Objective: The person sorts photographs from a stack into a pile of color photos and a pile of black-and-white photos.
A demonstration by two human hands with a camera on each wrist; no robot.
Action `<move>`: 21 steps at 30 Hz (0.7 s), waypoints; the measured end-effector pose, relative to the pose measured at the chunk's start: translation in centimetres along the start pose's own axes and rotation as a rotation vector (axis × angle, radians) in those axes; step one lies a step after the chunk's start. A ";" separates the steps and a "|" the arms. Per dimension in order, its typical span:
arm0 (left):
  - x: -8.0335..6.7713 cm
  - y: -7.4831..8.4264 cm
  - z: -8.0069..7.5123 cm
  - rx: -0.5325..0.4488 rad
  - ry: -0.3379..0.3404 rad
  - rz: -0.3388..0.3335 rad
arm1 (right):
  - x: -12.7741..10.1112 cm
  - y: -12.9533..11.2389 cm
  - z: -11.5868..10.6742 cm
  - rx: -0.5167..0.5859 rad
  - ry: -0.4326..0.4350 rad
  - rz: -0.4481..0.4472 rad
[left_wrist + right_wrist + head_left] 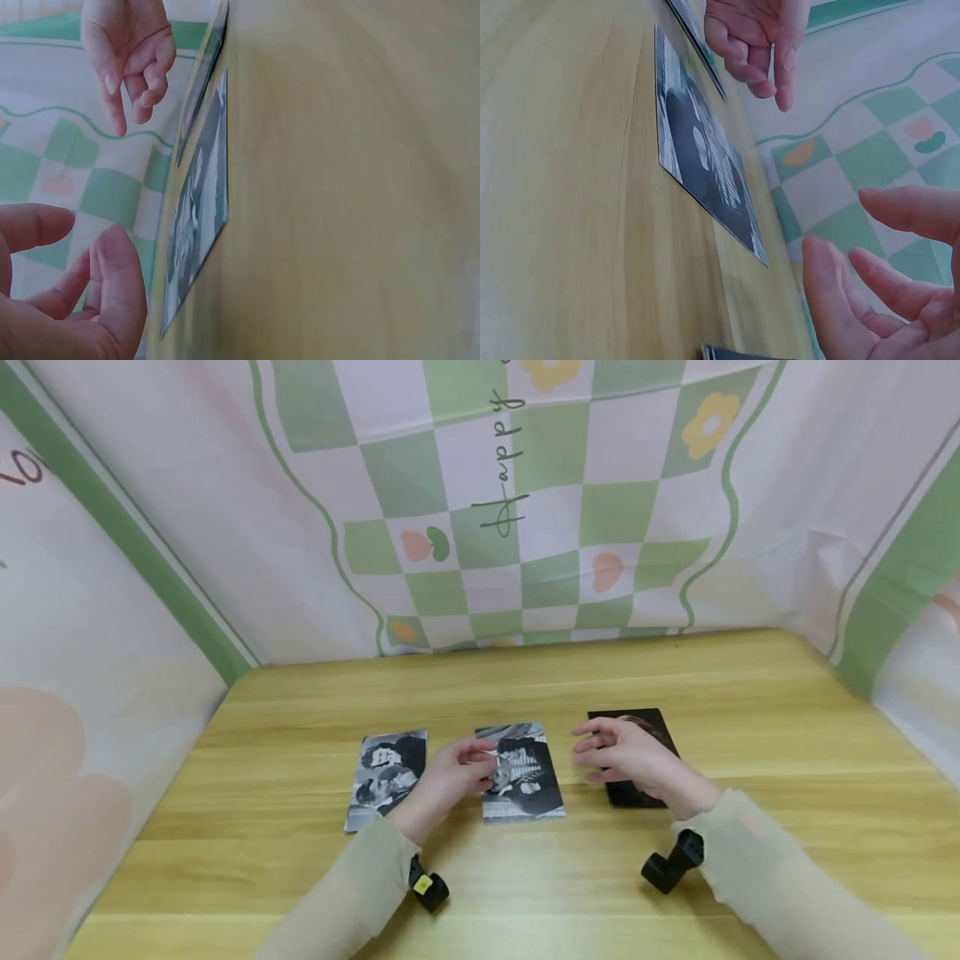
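Three picture stacks or cards lie in a row on the wooden table. My left hand (455, 770) hovers between the left black-and-white photo card (393, 764) and the middle photo card (525, 777), its fingertips overlapping the middle one's left edge. Nothing sits between its loosely bent fingers (120, 277). Over the dark photo card (622, 793) at the right is my right hand (626, 752), fingers parted and holding nothing; it hides much of that card. In the right wrist view the middle card lies flat, with the right hand's fingers (829, 285) raised above the table.
The wooden table (480, 893) reaches back to a hanging cloth (555, 527) with green and white checks. Similar cloth walls stand at the left and right. A small black camera is strapped to each wrist.
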State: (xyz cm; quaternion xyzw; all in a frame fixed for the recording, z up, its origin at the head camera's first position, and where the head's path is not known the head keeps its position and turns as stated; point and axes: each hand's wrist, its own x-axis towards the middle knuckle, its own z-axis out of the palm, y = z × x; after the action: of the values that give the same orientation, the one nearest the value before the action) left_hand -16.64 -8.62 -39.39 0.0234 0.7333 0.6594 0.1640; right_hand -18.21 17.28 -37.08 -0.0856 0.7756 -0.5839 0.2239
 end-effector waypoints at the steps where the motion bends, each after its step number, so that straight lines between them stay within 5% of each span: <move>1: 0.0 -0.1 -0.1 0.006 0.004 -0.002 | 0.1 0.0 0.1 0.004 -0.007 -0.002; 10: -0.1 -0.9 -0.9 0.016 0.055 -0.007 | 0.7 0.7 0.7 0.042 -0.027 0.005; 21: 0.0 -1.2 -1.5 -0.094 0.073 -0.036 | 1.4 0.7 1.5 0.104 -0.044 0.035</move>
State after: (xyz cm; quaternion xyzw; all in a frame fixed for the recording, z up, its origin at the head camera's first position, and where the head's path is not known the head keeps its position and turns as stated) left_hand -16.79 -10.19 -40.46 -0.0215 0.7073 0.6906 0.1497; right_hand -18.63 15.63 -38.45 -0.0729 0.7405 -0.6174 0.2553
